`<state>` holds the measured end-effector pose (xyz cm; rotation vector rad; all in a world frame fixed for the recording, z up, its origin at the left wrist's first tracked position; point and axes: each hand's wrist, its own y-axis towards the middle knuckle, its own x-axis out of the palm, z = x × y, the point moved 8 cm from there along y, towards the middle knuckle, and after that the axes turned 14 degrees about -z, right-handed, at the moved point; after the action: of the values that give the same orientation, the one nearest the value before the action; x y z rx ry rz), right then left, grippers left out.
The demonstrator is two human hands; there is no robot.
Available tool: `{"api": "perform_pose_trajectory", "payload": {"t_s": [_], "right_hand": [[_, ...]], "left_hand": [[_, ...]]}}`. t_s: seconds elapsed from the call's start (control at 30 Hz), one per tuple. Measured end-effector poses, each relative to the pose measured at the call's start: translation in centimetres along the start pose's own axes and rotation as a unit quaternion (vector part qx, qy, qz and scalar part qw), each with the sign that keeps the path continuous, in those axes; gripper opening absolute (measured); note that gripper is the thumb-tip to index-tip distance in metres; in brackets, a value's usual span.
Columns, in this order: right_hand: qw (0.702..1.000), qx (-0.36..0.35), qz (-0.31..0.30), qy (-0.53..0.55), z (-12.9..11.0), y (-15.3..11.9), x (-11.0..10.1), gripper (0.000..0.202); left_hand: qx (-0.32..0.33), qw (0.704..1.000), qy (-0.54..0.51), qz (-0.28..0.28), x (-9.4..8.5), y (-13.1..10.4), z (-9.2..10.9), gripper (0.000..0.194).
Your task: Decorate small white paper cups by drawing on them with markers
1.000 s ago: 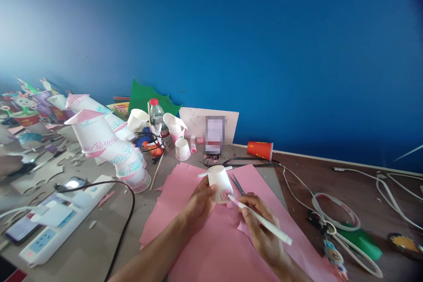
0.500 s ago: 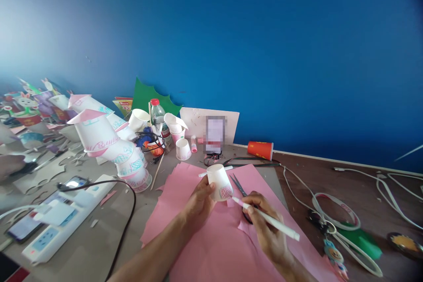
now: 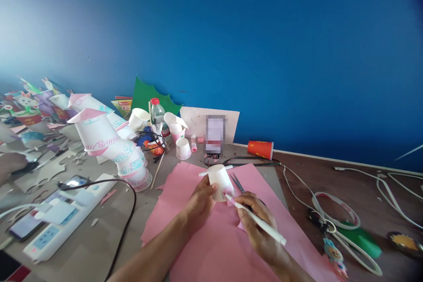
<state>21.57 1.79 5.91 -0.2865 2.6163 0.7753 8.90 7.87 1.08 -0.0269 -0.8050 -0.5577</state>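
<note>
My left hand (image 3: 202,198) grips a white paper cup (image 3: 218,178), which is turned bottom up and tilted, with a pink crosshatched patch near its rim. In my right hand (image 3: 259,224) is a white marker (image 3: 264,224) with a pink tip end, its point at the patch on the cup. Both hands are over stacked pink paper (image 3: 211,246). Scissors (image 3: 237,182) lie on the paper behind my right hand, their handles mostly hidden. Another white marker (image 3: 228,168) lies behind the cup, partly covered by it.
Stacked decorated cups (image 3: 124,154) rise at the left, behind a power strip (image 3: 69,220) and black cable. A bottle (image 3: 157,112), a small cup (image 3: 183,148), a blurred phone (image 3: 215,134) and a red cup (image 3: 260,150) line the wall. Another person's hand (image 3: 11,163) is far left.
My right hand has shifted left with the marker, its tip moving from the cup's lower right edge onto the pink patch. The left hand and cup hold nearly the same place.
</note>
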Motion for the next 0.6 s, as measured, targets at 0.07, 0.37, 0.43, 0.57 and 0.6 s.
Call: {"api": "perform_pose_trajectory", "payload": {"t_s": [0.07,0.37,0.43,0.57,0.6], "right_hand": [[1.0,0.003,0.001,-0.007,0.12,-0.06,0.01,0.014],[0.999,0.014,0.006,0.039,0.93,-0.33,-0.54,0.016],[0.999,0.009,0.0,0.045,0.75,-0.31,-0.39,0.013],[1.0,-0.006,-0.013,0.023,0.13,-0.07,0.15,0.015],[1.0,-0.008,-0.012,0.018,0.01,-0.03,0.22,0.016]], "left_hand": [[-0.001,1.0,0.003,-0.001,0.09,0.03,0.06,0.05],[0.0,1.0,0.0,0.001,-0.14,-0.01,0.05,0.044],[0.002,1.0,-0.002,0.0,-0.15,-0.05,0.02,0.039],[0.004,1.0,-0.004,0.002,-0.23,-0.1,-0.03,0.042],[0.003,1.0,-0.005,0.003,-0.23,-0.1,-0.05,0.043]]}}
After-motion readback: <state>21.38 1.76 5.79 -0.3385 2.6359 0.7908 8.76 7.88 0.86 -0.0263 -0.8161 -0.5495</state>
